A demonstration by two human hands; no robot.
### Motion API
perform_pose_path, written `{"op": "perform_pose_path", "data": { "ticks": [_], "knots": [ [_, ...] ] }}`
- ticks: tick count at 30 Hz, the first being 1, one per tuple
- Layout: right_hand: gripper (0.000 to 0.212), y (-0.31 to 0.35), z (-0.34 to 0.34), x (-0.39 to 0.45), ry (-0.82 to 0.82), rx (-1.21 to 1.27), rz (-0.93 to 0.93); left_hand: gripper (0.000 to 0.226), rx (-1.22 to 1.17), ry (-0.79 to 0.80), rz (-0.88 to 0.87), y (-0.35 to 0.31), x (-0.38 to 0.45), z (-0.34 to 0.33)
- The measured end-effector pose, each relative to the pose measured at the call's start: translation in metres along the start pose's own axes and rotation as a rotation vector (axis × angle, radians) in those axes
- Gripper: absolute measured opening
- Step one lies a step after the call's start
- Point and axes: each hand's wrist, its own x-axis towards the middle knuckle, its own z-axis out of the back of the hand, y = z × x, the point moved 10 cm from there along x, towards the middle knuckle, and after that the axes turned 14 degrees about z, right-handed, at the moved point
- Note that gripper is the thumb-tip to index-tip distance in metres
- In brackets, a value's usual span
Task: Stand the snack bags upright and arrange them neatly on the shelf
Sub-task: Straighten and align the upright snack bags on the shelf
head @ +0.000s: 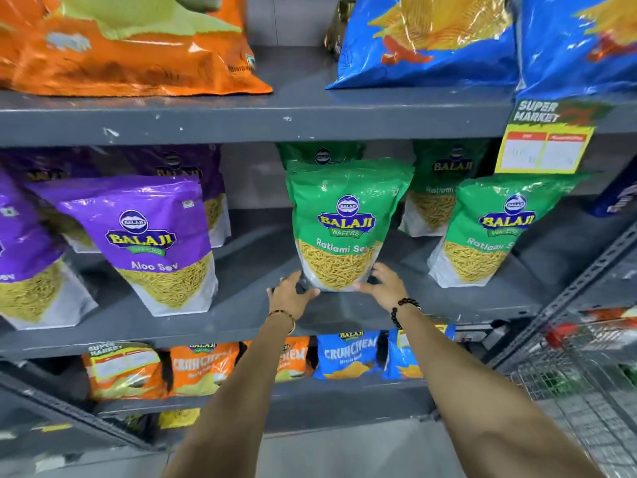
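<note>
Grey shelf (241,319): purple bags (155,243), green bags (344,225) upright.

Left hand (290,294) cupped, right hand (383,285) fingers spread

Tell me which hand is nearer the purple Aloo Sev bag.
Left. The left hand sits at the green Ratlami Sev bag's lower left corner, right of the purple Aloo Sev bag; the right hand is farther right.

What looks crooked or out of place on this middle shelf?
The purple Aloo Sev bag leans left, and the right green bag tilts right. The centre green bag between both hands stands straight.
</note>
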Motion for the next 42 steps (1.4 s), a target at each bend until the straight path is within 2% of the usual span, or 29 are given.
{"op": "perform_pose_path", "data": {
  "ticks": [7, 18, 24, 27, 42],
  "knots": [
    [0.049, 0.002, -0.009, -0.004, 0.041, 0.030, 0.034, 0.050, -0.143, 0.001, 0.013, 0.007, -0.007, 0.006],
    [0.047, -0.001, -0.007, -0.013, 0.063, 0.035, 0.034, 0.042, -0.133, -0.074, 0.004, 0.016, -0.020, 0.010],
    [0.048, -0.003, -0.008, -0.014, 0.071, 0.038, 0.012, 0.054, -0.044, -0.049, 0.054, 0.014, -0.020, 0.005],
    [0.048, 0.000, -0.009, -0.013, 0.070, 0.009, 0.020, 0.053, 0.030, -0.058, 0.056, 0.009, -0.021, 0.003],
    [0.045, 0.006, -0.012, -0.012, 0.053, -0.102, 0.033, 0.046, -0.057, -0.046, 0.049, 0.011, -0.020, 0.004]
  ]
}}
